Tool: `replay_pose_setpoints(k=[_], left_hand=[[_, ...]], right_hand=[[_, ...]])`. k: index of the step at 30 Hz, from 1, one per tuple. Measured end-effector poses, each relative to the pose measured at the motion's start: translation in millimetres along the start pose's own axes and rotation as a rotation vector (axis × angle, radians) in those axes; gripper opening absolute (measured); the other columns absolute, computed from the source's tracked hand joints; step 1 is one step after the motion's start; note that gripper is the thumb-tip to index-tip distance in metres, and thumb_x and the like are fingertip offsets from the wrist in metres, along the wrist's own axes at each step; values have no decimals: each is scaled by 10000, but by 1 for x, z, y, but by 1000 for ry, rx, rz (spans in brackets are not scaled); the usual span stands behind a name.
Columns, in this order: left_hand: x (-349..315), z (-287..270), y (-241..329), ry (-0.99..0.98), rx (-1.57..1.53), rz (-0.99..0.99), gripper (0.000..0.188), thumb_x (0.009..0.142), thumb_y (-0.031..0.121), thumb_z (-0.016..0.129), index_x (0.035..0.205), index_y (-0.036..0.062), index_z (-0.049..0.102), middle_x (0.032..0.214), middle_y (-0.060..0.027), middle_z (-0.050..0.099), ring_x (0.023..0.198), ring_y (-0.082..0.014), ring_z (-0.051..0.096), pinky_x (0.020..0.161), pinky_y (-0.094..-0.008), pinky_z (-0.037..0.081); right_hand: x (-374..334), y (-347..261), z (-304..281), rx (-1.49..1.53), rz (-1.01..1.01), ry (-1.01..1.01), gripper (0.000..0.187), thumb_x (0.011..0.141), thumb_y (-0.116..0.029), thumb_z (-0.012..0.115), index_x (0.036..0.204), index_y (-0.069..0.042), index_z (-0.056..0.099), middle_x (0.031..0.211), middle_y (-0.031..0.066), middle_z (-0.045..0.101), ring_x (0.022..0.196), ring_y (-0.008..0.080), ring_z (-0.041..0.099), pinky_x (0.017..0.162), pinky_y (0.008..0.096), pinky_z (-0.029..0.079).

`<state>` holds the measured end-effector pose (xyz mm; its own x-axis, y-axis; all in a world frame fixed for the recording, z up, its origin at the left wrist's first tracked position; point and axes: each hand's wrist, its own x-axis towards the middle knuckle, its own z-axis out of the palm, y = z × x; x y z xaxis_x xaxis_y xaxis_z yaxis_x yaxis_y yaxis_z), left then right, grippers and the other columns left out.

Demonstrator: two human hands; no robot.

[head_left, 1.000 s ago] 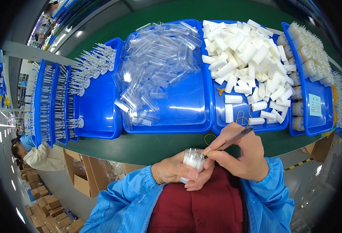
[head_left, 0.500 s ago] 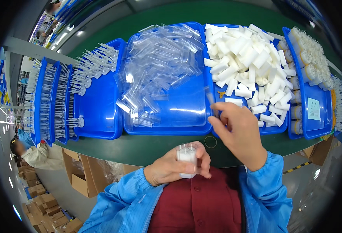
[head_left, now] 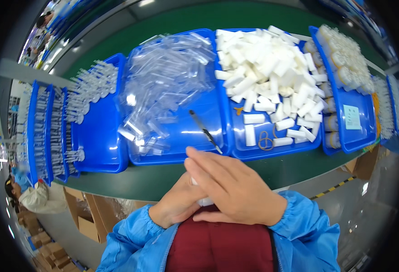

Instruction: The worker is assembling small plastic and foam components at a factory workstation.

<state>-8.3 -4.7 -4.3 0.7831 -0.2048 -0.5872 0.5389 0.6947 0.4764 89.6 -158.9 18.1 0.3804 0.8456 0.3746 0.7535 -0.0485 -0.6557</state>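
Note:
My left hand [head_left: 177, 201] is closed around a clear plastic holder with white inside [head_left: 205, 201]; only small bits of it show between my hands. My right hand [head_left: 238, 188] lies over it with the fingers stretched out flat, its palm side hidden. Just beyond my fingertips, a dark pen [head_left: 204, 129] rests at a slant in the middle blue tray [head_left: 195, 145]. That tray bears a heap of clear plastic sleeves [head_left: 168, 68]. White foam-like blocks [head_left: 276, 63] are piled in the blue tray to its right, with a loose rubber band [head_left: 266, 143] near the front.
On the left, a blue tray [head_left: 95, 152] carries clear syringe-like parts [head_left: 95, 84], beside several racked trays of similar parts. At right, a tilted blue tray [head_left: 358, 136] holds bundled white parts [head_left: 344, 59]. Cardboard boxes [head_left: 88, 217] stand below the green table [head_left: 118, 186].
My right hand has let go of the pen, which now lies in the middle tray, and has come left and down over my left hand, covering the holder. The view has shifted slightly.

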Motion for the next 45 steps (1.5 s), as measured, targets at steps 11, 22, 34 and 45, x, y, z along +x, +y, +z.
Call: replay_pose_setpoints(k=[11,22,34,45], left_hand=[[10,8,-14,-79,-58,-129,413,928,103,685,1296,10,521,1164,-76,624,1052,-166,644,882,-313,554],[2,-3,0,143,687,194,196,853,97,783,952,30,628,818,-27,658,719,-88,628,669,-245,513],[33,27,-1,180,473,666,240,830,61,814,941,39,603,883,-31,700,829,-77,650,745,-258,530],[19,27,19,7,490,361,211,825,77,808,916,41,621,895,-31,693,836,-82,648,736,-257,522]], right_hand=[[-35,18,12,20,17,36,651,767,-338,783,1270,32,597,1233,164,655,1110,309,629,931,407,512],[-52,78,-37,-562,454,217,135,786,-105,791,807,-79,660,770,50,573,748,260,544,711,397,376],[-27,25,-31,251,381,273,129,818,-55,736,836,-62,609,834,48,633,789,221,559,751,369,399],[-18,32,-9,637,277,436,465,897,-197,700,1282,34,578,1308,246,607,1210,356,590,1047,421,428]])
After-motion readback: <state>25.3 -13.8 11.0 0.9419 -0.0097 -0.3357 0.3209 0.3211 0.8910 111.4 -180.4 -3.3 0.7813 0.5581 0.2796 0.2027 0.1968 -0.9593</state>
